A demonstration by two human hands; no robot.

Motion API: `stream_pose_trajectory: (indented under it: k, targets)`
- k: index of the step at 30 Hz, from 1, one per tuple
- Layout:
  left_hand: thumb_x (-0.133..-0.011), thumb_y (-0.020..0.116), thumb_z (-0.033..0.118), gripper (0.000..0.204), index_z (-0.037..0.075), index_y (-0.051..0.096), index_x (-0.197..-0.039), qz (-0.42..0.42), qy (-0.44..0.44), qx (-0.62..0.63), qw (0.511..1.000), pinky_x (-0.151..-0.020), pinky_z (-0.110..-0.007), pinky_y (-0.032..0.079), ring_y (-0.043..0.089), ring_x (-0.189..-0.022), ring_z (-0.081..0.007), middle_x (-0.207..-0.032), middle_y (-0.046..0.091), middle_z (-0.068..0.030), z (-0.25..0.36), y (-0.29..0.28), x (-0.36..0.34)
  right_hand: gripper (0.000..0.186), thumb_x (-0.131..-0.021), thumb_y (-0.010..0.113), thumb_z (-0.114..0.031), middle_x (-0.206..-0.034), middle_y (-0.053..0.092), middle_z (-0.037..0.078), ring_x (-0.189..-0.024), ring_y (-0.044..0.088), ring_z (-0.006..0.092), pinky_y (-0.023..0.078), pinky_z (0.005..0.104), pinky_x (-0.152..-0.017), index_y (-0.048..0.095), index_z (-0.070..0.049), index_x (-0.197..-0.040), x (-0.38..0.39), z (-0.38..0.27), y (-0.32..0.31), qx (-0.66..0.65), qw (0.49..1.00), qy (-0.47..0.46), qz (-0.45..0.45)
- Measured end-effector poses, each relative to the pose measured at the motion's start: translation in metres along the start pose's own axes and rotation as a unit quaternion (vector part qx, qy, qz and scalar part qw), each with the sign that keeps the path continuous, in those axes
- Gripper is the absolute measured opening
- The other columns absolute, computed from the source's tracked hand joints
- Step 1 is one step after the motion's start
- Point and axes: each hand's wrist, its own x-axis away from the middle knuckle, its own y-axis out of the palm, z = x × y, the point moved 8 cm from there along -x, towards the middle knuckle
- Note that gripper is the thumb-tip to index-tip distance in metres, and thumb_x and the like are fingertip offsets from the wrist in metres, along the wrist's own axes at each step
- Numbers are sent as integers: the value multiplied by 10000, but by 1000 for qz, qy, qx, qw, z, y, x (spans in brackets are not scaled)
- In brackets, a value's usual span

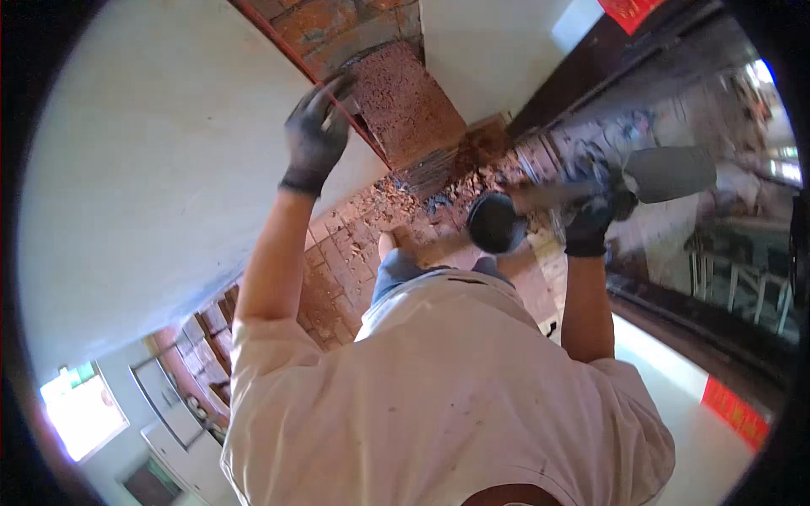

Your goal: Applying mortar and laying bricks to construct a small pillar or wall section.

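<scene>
My left hand (316,139), in a dark glove, is raised beside the reddish wall edge (363,131). Its fingers look apart, with nothing visible in them, though the fingertips are blurred. My right hand (592,202), also gloved, is closed round a mallet-like tool with a black round head (498,223) and a brown handle (544,197). On the other side of that hand sticks out a grey, rounded, flat part (671,174); I cannot tell whether it belongs to the same tool. Ahead is a rough reddish-brown slab surface (405,101) in the wall opening.
Broken rubble (401,201) lies on the tiled floor (333,282) near my feet. Bare brickwork (325,34) shows above the slab. A pale wall (160,160) stands on the left, a dark door frame (582,76) at the right. Stools (738,278) appear beyond it.
</scene>
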Motion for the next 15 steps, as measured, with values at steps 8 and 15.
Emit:
stream_pose_trajectory:
  k: [8, 15]
  targets:
    - [-863, 561, 344, 602, 108, 375, -1385, -290, 346, -60, 890, -1105, -452, 227, 300, -1330, -353, -1430, 364, -138, 1, 146, -20, 288, -899, 487, -86, -1204, 568, 183, -1127, 538, 313, 438, 468, -984, 538, 17, -1163, 119, 65, 73, -327, 934, 141, 30]
    - [-886, 525, 386, 582, 111, 391, -1381, -303, 332, -59, 891, -1095, -476, 215, 310, -1327, -347, -1426, 378, -129, -6, 154, -19, 335, -898, 502, -128, -1130, 593, 189, -1074, 568, 319, 436, 474, -990, 512, 34, -1191, 151, 44, 108, -277, 957, -40, 83]
